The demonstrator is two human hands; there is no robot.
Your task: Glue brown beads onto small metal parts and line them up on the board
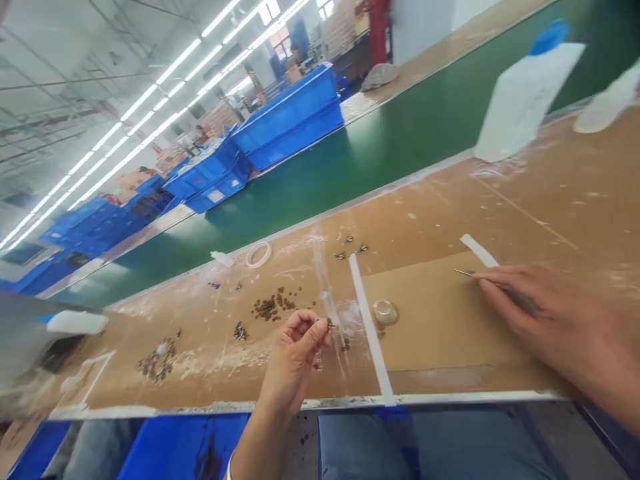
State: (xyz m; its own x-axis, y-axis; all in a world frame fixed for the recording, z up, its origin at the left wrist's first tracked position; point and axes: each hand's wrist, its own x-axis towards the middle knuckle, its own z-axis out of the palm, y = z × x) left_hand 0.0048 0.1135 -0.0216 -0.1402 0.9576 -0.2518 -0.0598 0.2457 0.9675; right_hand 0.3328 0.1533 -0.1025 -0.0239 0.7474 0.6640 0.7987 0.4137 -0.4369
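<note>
Pinched between the thumb and fingers of my left hand is a small dark metal piece, mostly hidden by the fingertips. My right hand is closed around a thin pointed metal tool; its bare tip points left over a cardboard sheet. A small round clear dish stands on the sheet's left part, between my hands. Behind my left hand lies a loose heap of small dark round pieces. Three small blue and gold parts rest farther back, near the white tape strip.
A green conveyor belt runs behind the bench, with blue crates beyond. At the back right stands a white bottle with a blue cap. A tape roll and more small parts lie to the left.
</note>
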